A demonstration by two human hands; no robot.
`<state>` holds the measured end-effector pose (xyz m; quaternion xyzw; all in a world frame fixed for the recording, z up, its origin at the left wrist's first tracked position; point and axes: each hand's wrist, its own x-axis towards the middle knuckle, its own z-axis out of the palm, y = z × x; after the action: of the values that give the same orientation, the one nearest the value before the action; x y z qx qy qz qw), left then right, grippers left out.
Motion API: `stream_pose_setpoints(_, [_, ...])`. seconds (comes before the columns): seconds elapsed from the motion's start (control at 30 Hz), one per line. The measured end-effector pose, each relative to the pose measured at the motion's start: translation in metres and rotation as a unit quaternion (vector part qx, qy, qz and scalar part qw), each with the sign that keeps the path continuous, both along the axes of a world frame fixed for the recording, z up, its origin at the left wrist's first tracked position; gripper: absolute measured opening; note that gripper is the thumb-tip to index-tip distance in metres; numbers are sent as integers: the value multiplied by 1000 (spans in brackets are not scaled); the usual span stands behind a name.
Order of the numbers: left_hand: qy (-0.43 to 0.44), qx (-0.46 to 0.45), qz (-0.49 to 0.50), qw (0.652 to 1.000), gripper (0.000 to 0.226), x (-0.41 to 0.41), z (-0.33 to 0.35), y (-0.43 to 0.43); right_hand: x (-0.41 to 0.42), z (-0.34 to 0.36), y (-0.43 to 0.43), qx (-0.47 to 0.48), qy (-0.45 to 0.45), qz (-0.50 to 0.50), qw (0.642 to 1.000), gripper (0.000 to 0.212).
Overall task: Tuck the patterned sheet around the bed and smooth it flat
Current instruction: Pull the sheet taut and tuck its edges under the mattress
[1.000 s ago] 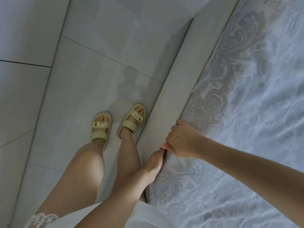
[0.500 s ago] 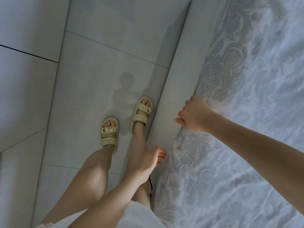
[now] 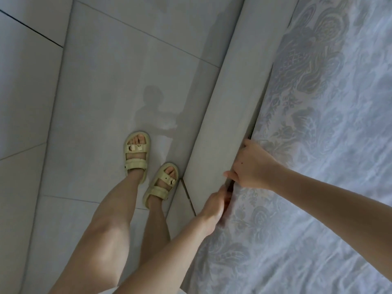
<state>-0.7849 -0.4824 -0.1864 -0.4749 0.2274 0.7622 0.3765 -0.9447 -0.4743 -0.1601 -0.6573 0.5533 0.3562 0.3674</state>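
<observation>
Both arms stretch to the bed frame point(image 3: 222, 102). The right hand point(image 3: 252, 166) curls its fingers over the patterned sheet point(image 3: 318, 155) at its edge; the blurred left hand point(image 3: 214, 205) touches it, openness unclear.

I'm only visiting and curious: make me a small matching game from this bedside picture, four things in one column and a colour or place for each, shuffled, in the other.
Things:
1. sandals
2. patterned sheet
3. bed frame
4. right hand

Descriptions:
A. plain grey strip, no print
B. pale yellow, with buckled straps
C. at the sheet's edge, right beside the frame
D. blue-grey floral print, slightly creased

Pairs: 1-B, 2-D, 3-A, 4-C
</observation>
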Motion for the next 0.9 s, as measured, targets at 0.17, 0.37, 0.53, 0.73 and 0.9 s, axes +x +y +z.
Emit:
stream_pose_setpoints(0.17, [13,-73,25,997,47,21,-17,-26,6,0,-18,29,31,1,999,64])
stream_pose_setpoints(0.37, [-26,-95,8,995,39,117,7,8,29,11,-12,0,41,-1,999,64])
stream_pose_setpoints(0.53, [-56,-75,53,994,45,143,14,38,80,20,13,-107,-41,-7,993,63])
stream_pose_setpoints(0.73, [-33,-65,-17,997,55,146,6,61,130,14,45,-5,-55,4,998,63])
stream_pose_setpoints(0.9, [-45,-66,-31,996,49,147,-6,64,145,4,44,7,7,7,1000,58])
